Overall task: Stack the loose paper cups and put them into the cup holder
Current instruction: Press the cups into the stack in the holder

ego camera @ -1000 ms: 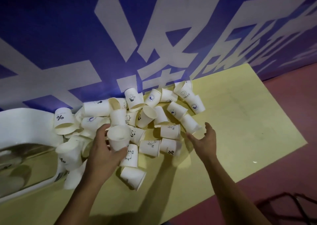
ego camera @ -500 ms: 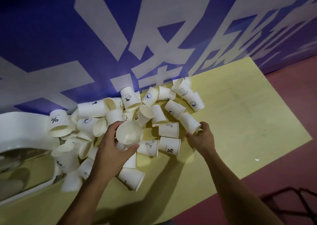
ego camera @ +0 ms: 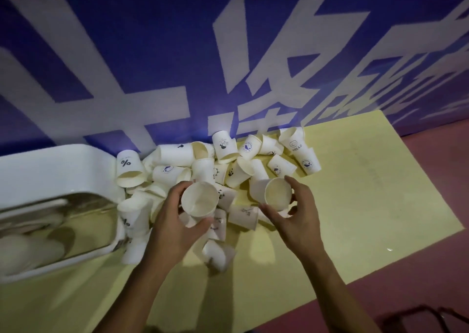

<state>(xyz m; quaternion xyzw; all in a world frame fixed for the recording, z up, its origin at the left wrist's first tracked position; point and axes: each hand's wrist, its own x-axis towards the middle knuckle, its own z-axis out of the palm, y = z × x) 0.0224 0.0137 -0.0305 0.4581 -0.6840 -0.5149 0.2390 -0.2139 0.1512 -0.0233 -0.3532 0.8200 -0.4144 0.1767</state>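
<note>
Paper cup (ego camera: pixel 278 193) now gripped, lifted by right hand (ego camera: pixel 302 216); left hand (ego camera: pixel 172 226) still holds second cup (ego camera: pixel 199 200).

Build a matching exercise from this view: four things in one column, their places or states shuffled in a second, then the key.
Things
1. cup marked %
2. HELLO cup
3. white container
4. right hand

Places or states
a. at the left end of the yellow table
b. grips a paper cup, mouth toward the camera
c. at the pile's far right, near the blue wall
d. at the pile's left edge, beside the white container

Pairs: 1-d, 2-c, 3-a, 4-b
</note>
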